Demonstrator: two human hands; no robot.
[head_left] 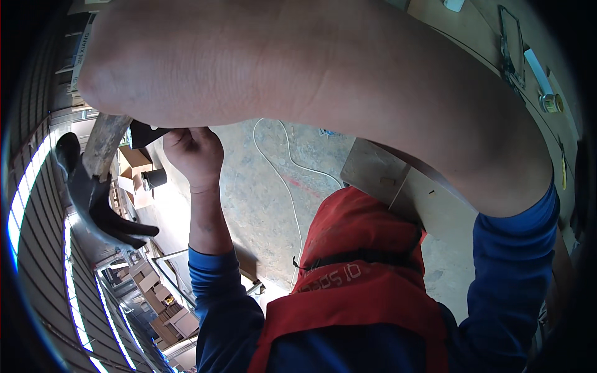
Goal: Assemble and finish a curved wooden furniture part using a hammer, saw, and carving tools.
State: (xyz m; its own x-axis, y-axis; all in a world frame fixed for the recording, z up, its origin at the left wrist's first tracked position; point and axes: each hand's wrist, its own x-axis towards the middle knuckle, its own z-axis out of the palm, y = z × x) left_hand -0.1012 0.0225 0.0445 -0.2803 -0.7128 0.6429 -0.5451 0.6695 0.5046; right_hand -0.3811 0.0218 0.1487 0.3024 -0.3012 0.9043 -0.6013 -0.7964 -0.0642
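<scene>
My right arm sweeps across the top of the head view, and my right hand (127, 78) is closed round the wooden handle of a claw hammer (102, 149). Its dark steel head, with a split claw, hangs beyond the hand at the far left. The fingers of that hand are mostly hidden behind its back and wrist. Just below the right wrist, my left hand (196, 152) pinches a dark, flat, angular piece (144, 134) with a small hole in it. Part of this piece is covered by my right forearm, so its full shape does not show.
On a bench at the upper right lie a saw with a thin frame (511, 43) and a tape roll (551, 102). A pale cord (280, 177) loops over the concrete floor. Cardboard boxes (134, 165) and a black bucket (154, 179) stand at left. I wear a red apron (360, 298).
</scene>
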